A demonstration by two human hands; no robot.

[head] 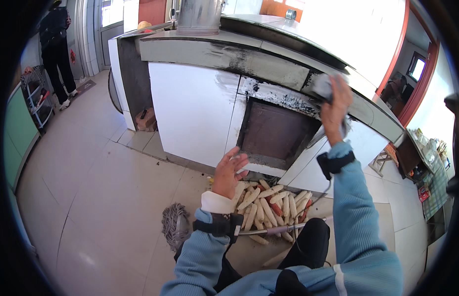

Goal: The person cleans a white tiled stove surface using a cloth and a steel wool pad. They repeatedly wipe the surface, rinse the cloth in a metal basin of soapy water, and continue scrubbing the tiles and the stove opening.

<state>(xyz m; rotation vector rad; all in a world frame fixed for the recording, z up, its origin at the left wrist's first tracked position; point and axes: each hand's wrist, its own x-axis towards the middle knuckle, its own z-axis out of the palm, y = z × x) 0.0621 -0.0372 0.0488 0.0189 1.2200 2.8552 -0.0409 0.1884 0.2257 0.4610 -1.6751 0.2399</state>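
My right hand (pixel 336 105) presses a blurred grey cloth (pixel 322 86) against the edge of a tiled stove (pixel 194 98). Black soot (pixel 236 61) smears the ledge left of the cloth, and a sooty, flaking white strip (pixel 281 97) runs above the dark firebox door (pixel 277 131). Below that door's left side, my left hand (pixel 229 174) hangs with its fingers apart and nothing in it. Just under it lies a pile of bare corncobs (pixel 268 209), most pale and a few reddish.
A mop (pixel 175 225) lies on the floor, its metal handle crossing the corncobs. On the stove top stands a metal pot (pixel 198 18). Bricks (pixel 146 119) sit in a left recess. Another person (pixel 55 48) stands far left. A cloth-covered table (pixel 436 192) is at right.
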